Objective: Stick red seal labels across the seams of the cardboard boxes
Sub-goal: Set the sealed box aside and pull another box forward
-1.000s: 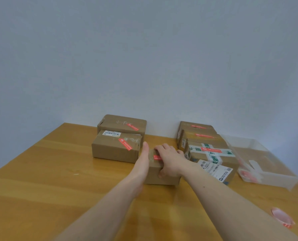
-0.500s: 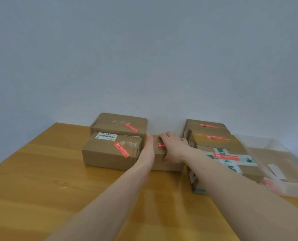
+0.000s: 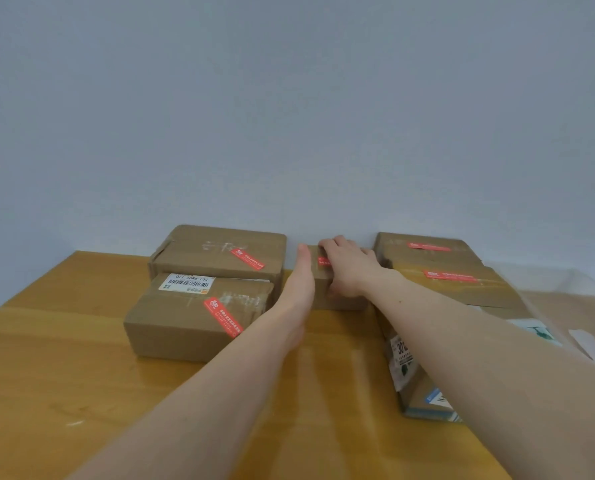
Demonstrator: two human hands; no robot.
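Note:
A small cardboard box (image 3: 351, 301) stands at the back of the table, close to the wall, with a red seal label (image 3: 323, 261) on its top. My left hand (image 3: 299, 285) presses flat against its left side with straight fingers. My right hand (image 3: 348, 268) grips it from above, fingers over the top and thumb on the near face. To the left are two sealed boxes, the far one (image 3: 220, 247) and the near one (image 3: 185, 320), each with a red label. To the right is a row of labelled boxes (image 3: 462, 289).
A clear plastic bin (image 3: 583, 306) sits at the far right behind my right forearm. The nearest right-hand box (image 3: 414, 393) carries printed shipping labels. The wooden table (image 3: 81, 375) ends at the grey wall at the back.
Both hands have slid the small box away from me toward the wall, into the gap between the left and right boxes. The view has moved closer.

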